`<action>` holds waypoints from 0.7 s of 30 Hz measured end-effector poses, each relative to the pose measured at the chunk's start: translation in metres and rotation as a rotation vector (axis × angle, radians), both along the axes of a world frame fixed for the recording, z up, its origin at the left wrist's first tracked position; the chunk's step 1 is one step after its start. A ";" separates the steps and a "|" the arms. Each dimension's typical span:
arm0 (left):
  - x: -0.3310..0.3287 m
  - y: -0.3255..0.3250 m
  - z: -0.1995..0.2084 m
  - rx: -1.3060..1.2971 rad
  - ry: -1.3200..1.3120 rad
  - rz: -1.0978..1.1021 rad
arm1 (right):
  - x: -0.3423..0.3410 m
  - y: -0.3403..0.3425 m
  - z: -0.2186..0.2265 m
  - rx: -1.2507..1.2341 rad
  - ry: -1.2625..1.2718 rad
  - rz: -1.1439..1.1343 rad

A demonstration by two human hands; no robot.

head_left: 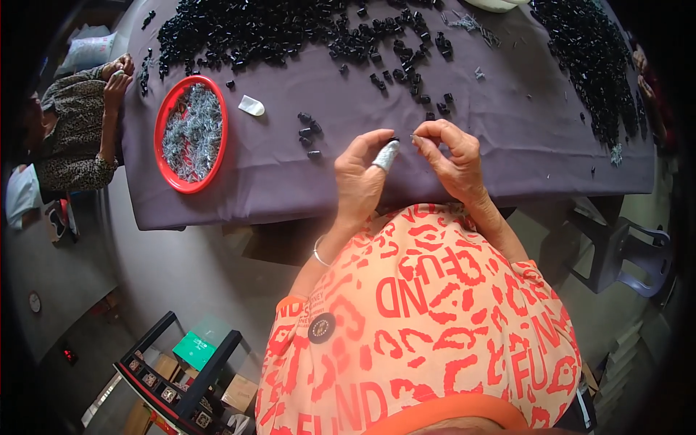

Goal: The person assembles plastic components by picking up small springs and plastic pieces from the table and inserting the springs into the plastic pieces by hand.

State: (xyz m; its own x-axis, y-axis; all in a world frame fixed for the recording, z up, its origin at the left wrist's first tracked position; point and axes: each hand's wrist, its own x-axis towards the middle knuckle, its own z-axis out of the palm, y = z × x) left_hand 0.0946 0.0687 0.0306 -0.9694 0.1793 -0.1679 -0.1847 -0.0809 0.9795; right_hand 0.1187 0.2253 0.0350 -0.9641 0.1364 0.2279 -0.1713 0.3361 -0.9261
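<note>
Close to the table's near edge, my left hand (359,177) pinches a small black plastic part (394,138) between thumb and forefinger. A white finger cot (387,155) covers that thumb. Just to its right, my right hand (458,163) pinches a tiny silvery metal piece (414,136), too small to make out fully. The two hands are apart. Left of them lie several loose black parts (310,132). Farther left stands a red oval basket (224,119) filled with small silvery wire pieces (190,138).
A large heap of black parts (239,36) covers the far side of the grey tablecloth (275,196), with another heap (591,65) at the right. A white finger cot (251,106) lies beside the basket. Another person (76,123) sits at the left; a grey plastic chair (623,250) stands right.
</note>
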 end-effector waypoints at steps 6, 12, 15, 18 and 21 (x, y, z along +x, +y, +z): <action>-0.027 0.019 -0.014 -0.555 0.714 -0.038 | -0.008 0.009 -0.016 0.243 0.255 -0.125; -0.063 0.009 -0.009 -0.709 0.642 0.053 | -0.008 0.015 -0.029 0.354 0.357 -0.192; -0.080 0.011 -0.012 -0.774 0.614 0.023 | -0.011 0.016 -0.028 0.355 0.339 -0.192; -0.085 0.020 -0.010 -0.970 0.611 -0.007 | -0.011 0.016 -0.030 0.324 0.323 -0.202; -0.088 0.026 -0.010 -0.981 0.611 0.022 | -0.011 0.016 -0.029 0.299 0.304 -0.196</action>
State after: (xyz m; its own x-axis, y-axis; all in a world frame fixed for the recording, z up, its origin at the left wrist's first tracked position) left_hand 0.0064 0.0946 0.0208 -0.9381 0.2137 0.2726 0.3340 0.7669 0.5480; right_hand 0.1080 0.2412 0.0065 -0.8103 0.1947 0.5527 -0.3263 0.6335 -0.7016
